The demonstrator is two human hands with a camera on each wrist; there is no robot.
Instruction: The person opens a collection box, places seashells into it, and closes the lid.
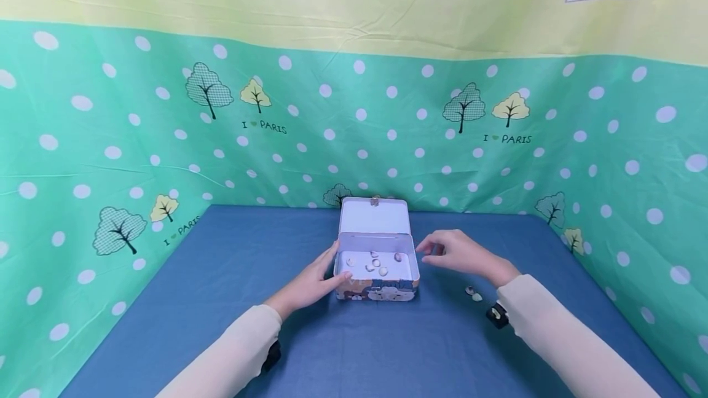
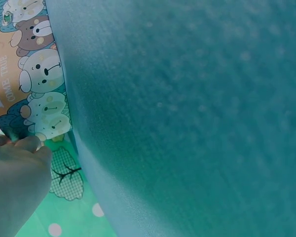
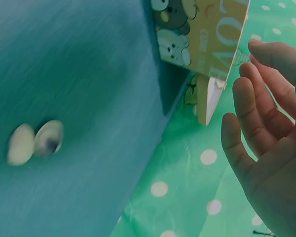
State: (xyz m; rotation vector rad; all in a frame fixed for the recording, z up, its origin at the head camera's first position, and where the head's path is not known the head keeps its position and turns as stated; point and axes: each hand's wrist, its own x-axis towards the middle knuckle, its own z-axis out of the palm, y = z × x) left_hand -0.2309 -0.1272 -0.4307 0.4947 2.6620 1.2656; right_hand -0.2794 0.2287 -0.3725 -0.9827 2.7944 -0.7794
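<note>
A hinged tin box (image 1: 376,289) with cartoon bears on its outside stands with its lid (image 1: 373,217) raised. Several small seashells (image 1: 383,271) lie scattered over its white floor. My left hand (image 1: 310,281) holds the box at its left wall, the thumb over the rim near the front corner and the fingers along the outer side. Just beyond the right wall, my right hand (image 1: 456,253) hovers with loosely bent fingers and nothing between them; the right wrist view shows its palm and fingertips bare.
Two more shells (image 1: 473,294) lie side by side on the blue tablecloth (image 1: 354,349), below the right wrist. Behind the table hangs a green and yellow printed curtain (image 1: 387,134). Dark wrist devices (image 1: 496,316) sit under both sleeves.
</note>
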